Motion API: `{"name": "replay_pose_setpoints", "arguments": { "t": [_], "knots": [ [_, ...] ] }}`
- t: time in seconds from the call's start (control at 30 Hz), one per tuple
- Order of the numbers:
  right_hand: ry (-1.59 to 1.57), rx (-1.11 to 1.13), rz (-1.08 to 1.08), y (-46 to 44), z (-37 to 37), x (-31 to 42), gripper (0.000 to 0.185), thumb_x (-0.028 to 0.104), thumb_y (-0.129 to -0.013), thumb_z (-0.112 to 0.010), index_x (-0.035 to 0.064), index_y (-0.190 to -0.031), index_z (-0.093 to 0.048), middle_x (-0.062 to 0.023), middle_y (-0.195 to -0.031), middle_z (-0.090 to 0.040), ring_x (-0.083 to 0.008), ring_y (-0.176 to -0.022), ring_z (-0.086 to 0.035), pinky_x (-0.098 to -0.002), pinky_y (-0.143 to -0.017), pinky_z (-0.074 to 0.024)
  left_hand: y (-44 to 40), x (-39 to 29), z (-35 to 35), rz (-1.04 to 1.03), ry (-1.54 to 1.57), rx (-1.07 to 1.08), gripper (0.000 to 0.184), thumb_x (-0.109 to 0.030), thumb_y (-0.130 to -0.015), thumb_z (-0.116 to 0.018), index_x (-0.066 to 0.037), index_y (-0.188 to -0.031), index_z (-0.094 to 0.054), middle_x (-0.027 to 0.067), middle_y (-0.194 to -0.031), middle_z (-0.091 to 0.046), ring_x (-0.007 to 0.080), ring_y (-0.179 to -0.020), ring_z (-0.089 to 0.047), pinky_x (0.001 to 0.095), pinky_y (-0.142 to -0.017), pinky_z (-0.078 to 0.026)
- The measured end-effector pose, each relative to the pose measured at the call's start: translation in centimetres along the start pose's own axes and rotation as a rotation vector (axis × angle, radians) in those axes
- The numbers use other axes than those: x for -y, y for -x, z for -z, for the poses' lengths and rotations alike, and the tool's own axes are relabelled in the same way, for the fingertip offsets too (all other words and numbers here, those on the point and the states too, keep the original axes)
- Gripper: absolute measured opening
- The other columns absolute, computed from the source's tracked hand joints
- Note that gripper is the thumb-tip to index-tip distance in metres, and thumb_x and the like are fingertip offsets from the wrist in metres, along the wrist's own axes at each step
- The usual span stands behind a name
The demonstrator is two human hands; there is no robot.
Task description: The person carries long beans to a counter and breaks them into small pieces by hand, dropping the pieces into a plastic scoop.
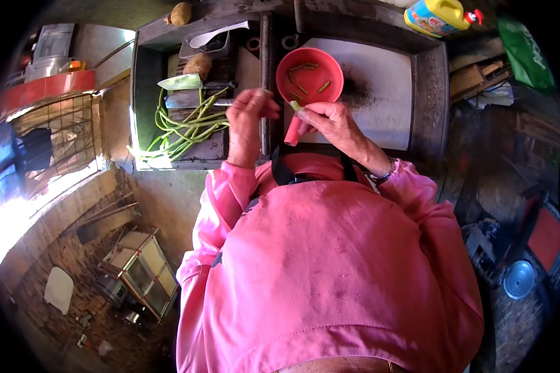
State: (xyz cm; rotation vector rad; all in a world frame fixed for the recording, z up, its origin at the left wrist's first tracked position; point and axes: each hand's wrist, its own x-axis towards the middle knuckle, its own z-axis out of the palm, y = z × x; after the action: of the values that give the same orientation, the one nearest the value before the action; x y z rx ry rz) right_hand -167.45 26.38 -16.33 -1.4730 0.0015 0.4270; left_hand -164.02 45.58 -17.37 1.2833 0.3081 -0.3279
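Note:
My left hand (249,121) is raised beside the wooden divider, its fingers curled in; whether anything is in them is hidden. My right hand (336,124) pinches a short piece of green bean (294,105) between thumb and fingertips, just over the near rim of a red plastic dipper (282,69). Several cut bean pieces (305,66) lie inside the dipper, whose handle points toward me below my right fingers. Left of my left hand, a heap of long green beans (186,132) rests near two knives, one with a broad blade (180,82).
A clear plastic tub (206,48) with a white spoon (219,35) stands behind the knives, near a brown fibrous ball (198,64). A yellow bottle (438,17) is at the back right. Wooden edges (429,93) frame the counter.

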Motion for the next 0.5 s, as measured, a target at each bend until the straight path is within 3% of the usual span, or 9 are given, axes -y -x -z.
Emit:
{"name": "replay_pose_setpoints", "arguments": {
  "t": [0.1,0.3,0.4,0.5],
  "knots": [
    [0.028,-0.088,-0.09,0.3,2.1,-0.8,0.036,0.029,-0.097,-0.054,-0.0029,-0.09,-0.067,-0.0059,-0.073,-0.067,-0.0105,-0.069,-0.065,-0.0239,-0.064,-0.0524,-2.0,-0.6,1.1,-0.013,-0.029,-0.043,0.017,-0.016,-0.094,-0.056,0.0,-0.096,-0.064,0.0071,-0.073,-0.065,0.0132,-0.063,-0.061,0.0255,-0.061,-0.051],
    [-0.01,-0.17,-0.133,1.0,3.7,-1.0,0.037,0.033,-0.097,-0.055,-0.0018,-0.101,-0.067,-0.0065,-0.078,-0.067,-0.0107,-0.075,-0.064,-0.0245,-0.068,-0.0521,-6.0,4.9,-3.0,-0.018,-0.038,0.224,0.023,-0.013,-0.089,-0.061,-0.002,-0.109,-0.061,0.0073,-0.079,-0.066,0.017,-0.068,-0.063,0.0289,-0.066,-0.052],
    [-0.028,-0.213,-0.139,1.2,3.7,-0.6,0.036,0.032,-0.097,-0.055,-0.0013,-0.102,-0.067,-0.0066,-0.08,-0.068,-0.0108,-0.076,-0.064,-0.0247,-0.068,-0.0521,-8.5,8.7,-3.4,-0.35,-0.698,0.178,0.029,-0.011,-0.081,-0.064,-0.006,-0.11,-0.061,0.013,-0.087,-0.065,0.0264,-0.077,-0.064,0.0339,-0.069,-0.051],
    [-0.031,-0.229,-0.11,1.4,4.0,-1.2,0.036,0.032,-0.097,-0.054,-0.0009,-0.102,-0.067,-0.0066,-0.081,-0.068,-0.0108,-0.077,-0.064,-0.0248,-0.069,-0.0522,-7.5,6.4,-3.7,-0.591,-0.872,0.146,0.036,-0.011,-0.077,-0.065,-0.009,-0.112,-0.061,0.0169,-0.094,-0.063,0.0336,-0.085,-0.062,0.0366,-0.074,-0.05]
  ]
}}
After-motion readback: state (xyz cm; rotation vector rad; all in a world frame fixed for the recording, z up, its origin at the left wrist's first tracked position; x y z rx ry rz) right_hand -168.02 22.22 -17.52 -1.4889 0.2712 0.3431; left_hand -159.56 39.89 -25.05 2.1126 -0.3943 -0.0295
